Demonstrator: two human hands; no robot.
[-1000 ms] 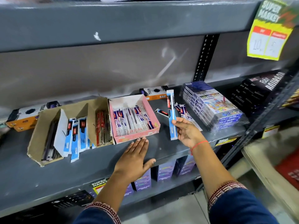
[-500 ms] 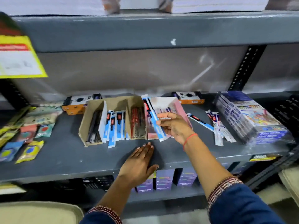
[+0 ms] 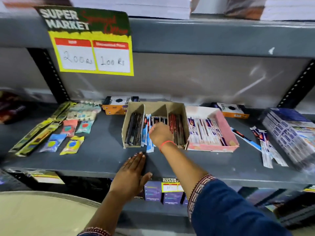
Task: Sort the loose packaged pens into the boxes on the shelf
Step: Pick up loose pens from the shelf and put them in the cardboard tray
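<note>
A brown cardboard box (image 3: 126, 123) with three compartments stands mid-shelf, holding dark, blue and red packaged pens. My right hand (image 3: 160, 134) is curled over its middle compartment, closed on a blue packaged pen (image 3: 149, 146) whose lower end sticks out past the box front. To the right, a pink box (image 3: 229, 132) holds white-and-purple packaged pens. Loose pens lie beyond it: a blue one (image 3: 246, 137) and several white-and-purple ones (image 3: 266, 149). My left hand (image 3: 134, 171) rests flat on the shelf's front edge, fingers spread, holding nothing.
Orange-and-black boxes (image 3: 117, 106) stand behind the pen boxes. Small packets (image 3: 71, 130) and long yellow packs lie at the left. A shrink-wrapped stack (image 3: 289, 132) fills the right end. A yellow price sign (image 3: 92, 53) hangs from the upper shelf. Purple boxes (image 3: 153, 191) sit on the shelf below.
My right hand carried the blue packaged pen left from the loose pile, over the pink box, into the brown box's middle compartment. My left hand stayed flat on the shelf.
</note>
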